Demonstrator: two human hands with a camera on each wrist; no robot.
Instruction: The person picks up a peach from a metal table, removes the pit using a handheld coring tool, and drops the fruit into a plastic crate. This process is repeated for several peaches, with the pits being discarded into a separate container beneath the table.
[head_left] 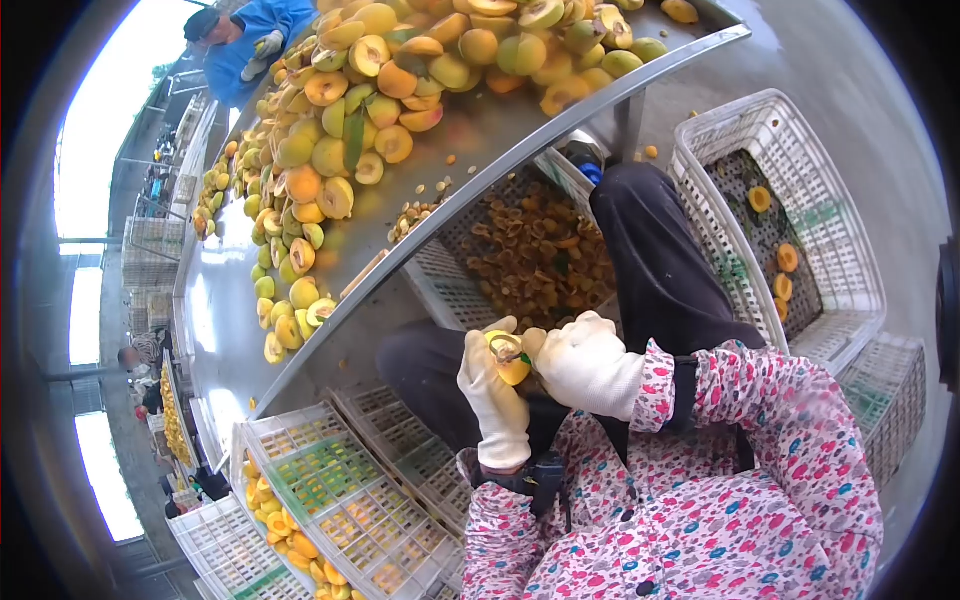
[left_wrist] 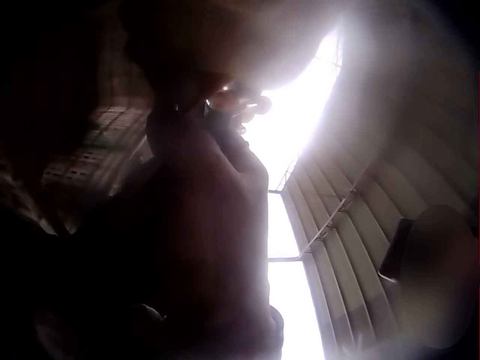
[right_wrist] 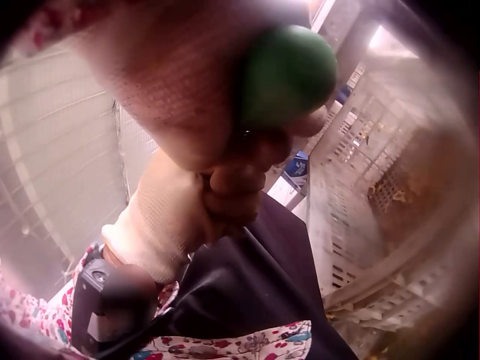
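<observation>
- Metal table [head_left: 640,80]: under the fruit heap [head_left: 395,85]
- Fruit heap: halves and whole fruit
- Small pits [head_left: 408,219]: just beside the heap
- Tan stick [head_left: 364,274]: near the heap

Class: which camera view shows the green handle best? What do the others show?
The right wrist view: the green handle sticks out of the right hand, its rounded end plain. The head view shows that hand but no clear handle; the left wrist view is too dark to tell.

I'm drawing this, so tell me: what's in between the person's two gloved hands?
A yellow fruit is between the left hand and the right hand, gripped by the left; the head view shows it.
</observation>
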